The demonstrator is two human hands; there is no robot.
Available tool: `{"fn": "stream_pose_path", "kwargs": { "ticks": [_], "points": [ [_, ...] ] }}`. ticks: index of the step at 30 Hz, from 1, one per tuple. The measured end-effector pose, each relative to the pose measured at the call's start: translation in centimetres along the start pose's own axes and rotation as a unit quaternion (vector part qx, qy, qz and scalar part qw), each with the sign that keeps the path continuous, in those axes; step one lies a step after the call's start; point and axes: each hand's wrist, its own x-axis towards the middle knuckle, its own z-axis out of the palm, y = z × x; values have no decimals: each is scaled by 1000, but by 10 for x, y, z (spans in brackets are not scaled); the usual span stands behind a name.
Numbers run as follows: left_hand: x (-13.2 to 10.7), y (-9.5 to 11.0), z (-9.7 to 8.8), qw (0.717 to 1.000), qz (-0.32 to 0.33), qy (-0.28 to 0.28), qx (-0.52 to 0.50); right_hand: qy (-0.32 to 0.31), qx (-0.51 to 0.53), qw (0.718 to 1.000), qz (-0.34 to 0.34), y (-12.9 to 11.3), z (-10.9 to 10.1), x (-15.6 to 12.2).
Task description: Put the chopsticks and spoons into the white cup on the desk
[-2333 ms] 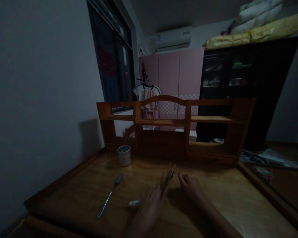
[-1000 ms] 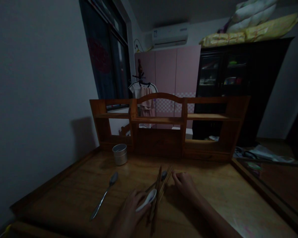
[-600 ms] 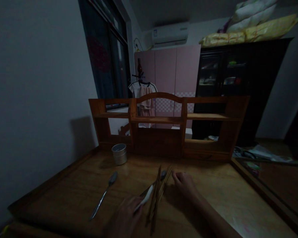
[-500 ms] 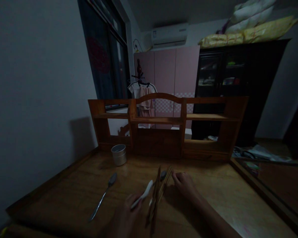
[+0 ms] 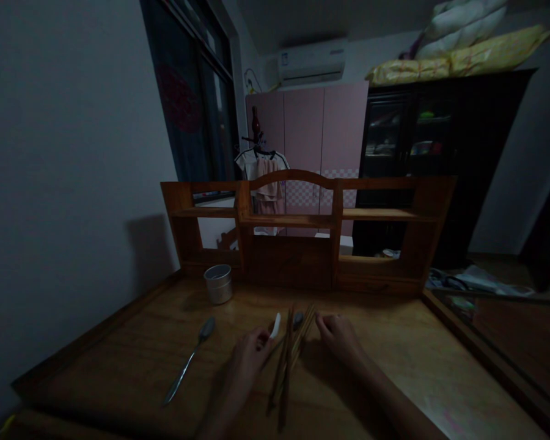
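My left hand [image 5: 252,351] is closed on a white spoon [image 5: 275,326], whose pale end sticks out past the fingers while the rest is hidden. Just to its right lies a loose bundle of wooden chopsticks [image 5: 288,360], some crossing. The dark bowl of another spoon [image 5: 298,318] shows among them. My right hand [image 5: 339,335] rests on the table with its fingers curled, close to the far tips of the chopsticks. Whatever its fingers may hold is hidden. A metal spoon [image 5: 205,330] lies apart on the left.
A silver metal cup [image 5: 219,285] stands upright at the back left of the wooden table [image 5: 385,342]. Behind it a wooden shelf unit [image 5: 293,221] runs along the back edge. The wall [image 5: 73,183] borders the left side, and a raised wooden edge [image 5: 476,351] the right.
My left hand has moved forward and slightly right with the white spoon, which now points more upright and is covered more by the fingers. My right hand stays almost still.
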Motion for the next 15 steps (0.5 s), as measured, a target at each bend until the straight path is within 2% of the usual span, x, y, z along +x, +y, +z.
{"fn": "stream_pose_path", "kwargs": {
  "ticks": [7, 12, 15],
  "points": [
    [-6, 12, 10, 997, -39, -43, -52, 3, 1, 1000, -9, 0, 1, 0],
    [-10, 19, 7, 999, 16, -27, 19, 10, 0, 1000, -16, 0, 1, 1],
    [-12, 20, 5, 999, 20, -32, 25, 12, -3, 1000, -6, -2, 0, 0]
  ]
}}
